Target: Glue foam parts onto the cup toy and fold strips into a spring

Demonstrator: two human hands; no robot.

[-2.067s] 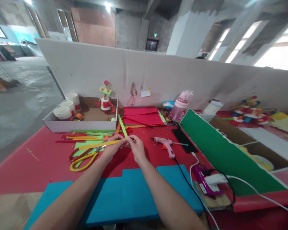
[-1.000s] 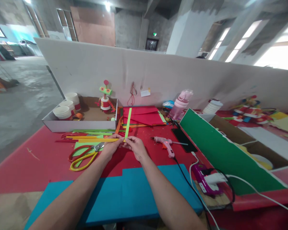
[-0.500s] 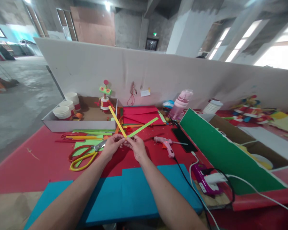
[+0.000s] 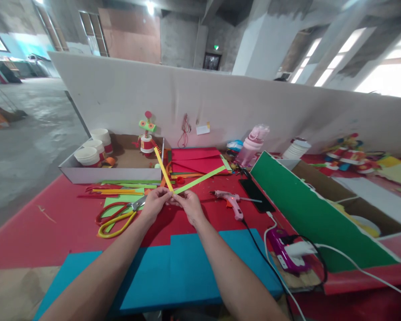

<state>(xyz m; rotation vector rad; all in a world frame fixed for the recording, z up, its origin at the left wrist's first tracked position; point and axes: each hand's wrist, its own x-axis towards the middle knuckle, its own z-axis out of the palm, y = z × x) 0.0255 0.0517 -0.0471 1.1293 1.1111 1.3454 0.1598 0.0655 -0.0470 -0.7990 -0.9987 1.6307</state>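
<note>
Between my two hands a yellow paper strip (image 4: 163,169) and a light green paper strip (image 4: 202,179) meet at their near ends in a V shape. My left hand (image 4: 157,204) is closed on the yellow strip by the joint. My right hand (image 4: 189,206) pinches the green strip close beside it. The exact overlap of the strips is partly covered by my fingertips. Large scissors (image 4: 120,217) with red and yellow handles lie left of my left hand. A pink glue gun (image 4: 232,203) rests right of my right hand.
Loose coloured strips (image 4: 116,192) lie at left, before a shallow box (image 4: 110,175) with paper cups (image 4: 87,157) and a paper-cup figure (image 4: 147,143). Red paper sheets (image 4: 195,160) lie behind. At right are a phone (image 4: 259,196), a power strip (image 4: 287,254), cables and a green-sided box (image 4: 314,218).
Both hands have shifted slightly left. The green strip now reaches farther right and lies at a lower slant, and the yellow strip stands a little steeper.
</note>
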